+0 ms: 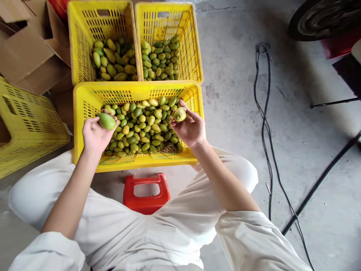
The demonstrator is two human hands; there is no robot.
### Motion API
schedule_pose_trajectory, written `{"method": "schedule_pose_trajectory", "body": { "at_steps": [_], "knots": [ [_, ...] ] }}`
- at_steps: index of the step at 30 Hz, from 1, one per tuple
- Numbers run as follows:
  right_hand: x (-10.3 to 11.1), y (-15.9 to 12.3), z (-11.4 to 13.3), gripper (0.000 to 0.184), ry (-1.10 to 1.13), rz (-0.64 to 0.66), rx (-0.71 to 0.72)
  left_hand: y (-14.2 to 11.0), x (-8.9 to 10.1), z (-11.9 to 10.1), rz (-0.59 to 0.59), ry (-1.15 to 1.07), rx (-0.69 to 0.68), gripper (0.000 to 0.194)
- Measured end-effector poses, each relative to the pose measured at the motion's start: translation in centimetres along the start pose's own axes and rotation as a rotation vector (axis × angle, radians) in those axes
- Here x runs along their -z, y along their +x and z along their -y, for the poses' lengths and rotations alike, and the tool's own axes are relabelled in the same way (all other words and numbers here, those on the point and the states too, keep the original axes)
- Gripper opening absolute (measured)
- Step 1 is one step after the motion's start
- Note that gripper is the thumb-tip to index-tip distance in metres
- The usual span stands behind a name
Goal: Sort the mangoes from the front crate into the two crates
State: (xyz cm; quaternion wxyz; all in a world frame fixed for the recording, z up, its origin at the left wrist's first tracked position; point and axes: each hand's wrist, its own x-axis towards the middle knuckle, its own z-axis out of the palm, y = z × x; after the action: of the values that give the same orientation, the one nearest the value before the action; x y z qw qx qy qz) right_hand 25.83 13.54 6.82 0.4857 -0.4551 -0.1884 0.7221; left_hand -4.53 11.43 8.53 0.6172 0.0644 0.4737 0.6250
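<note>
My left hand is turned palm up and holds a smooth green oval fruit between thumb and fingers. In my right hand, also palm up, rests a paler yellow-green fruit with its end facing me. Both hands are above the near yellow crate, left and right of its middle. Many small green and yellowish oval fruits lie in that crate, with a brown patch among them at the lower right. The kind of fruit is not certain.
Two more yellow crates, one at the back left and one at the back right, hold similar fruits. Another yellow crate and cardboard boxes stand at left. A red stool is below me; black cables and a wheel are at right.
</note>
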Motion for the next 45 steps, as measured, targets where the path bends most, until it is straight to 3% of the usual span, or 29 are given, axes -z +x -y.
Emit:
{"method": "schedule_pose_trajectory", "body": {
  "at_steps": [5, 9, 14, 21, 27, 31, 35, 41, 45],
  "knots": [
    [0.2, -0.1, 0.0, 0.033, -0.032, 0.032, -0.003, 0.4, 0.6, 0.5, 0.042, 0.083, -0.012, 0.009],
    [0.6, 0.3, -0.5, 0.037, 0.002, 0.064, 0.019, 0.5, 0.9, 0.0, 0.094, 0.079, 0.063, 0.015],
    [1.4, 0.9, -1.0, 0.039, 0.026, 0.037, -0.033, 0.1, 0.3, -0.4, -0.008, 0.067, 0.098, 0.016],
    [1.3, 0.7, -0.6, 0.023, 0.125, 0.047, -0.147, 0.1, -0.3, -0.7, -0.082, 0.010, 0.091, 0.017],
    [0.7, 0.7, -1.0, 0.032, 0.027, 0.023, -0.121, -0.4, -1.1, -0.5, -0.064, -0.005, 0.073, 0.039],
    [1.7, 1.0, -1.1, 0.040, -0.051, 0.037, -0.120, -0.4, -0.8, -0.1, 0.004, 0.061, 0.117, 0.022],
    [2.8, 1.5, -1.2, 0.048, -0.087, 0.046, -0.204, -0.3, -0.3, -0.7, 0.063, 0.078, 0.208, 0.025],
    [2.0, 1.4, -1.5, 0.044, -0.058, -0.008, -0.172, 0.3, 0.2, -1.1, 0.036, 0.115, 0.276, 0.025],
    [1.2, 1.0, -1.5, 0.053, -0.090, -0.044, -0.117, 0.7, 0.6, -0.6, -0.008, 0.109, 0.236, 0.022]
  ]
}}
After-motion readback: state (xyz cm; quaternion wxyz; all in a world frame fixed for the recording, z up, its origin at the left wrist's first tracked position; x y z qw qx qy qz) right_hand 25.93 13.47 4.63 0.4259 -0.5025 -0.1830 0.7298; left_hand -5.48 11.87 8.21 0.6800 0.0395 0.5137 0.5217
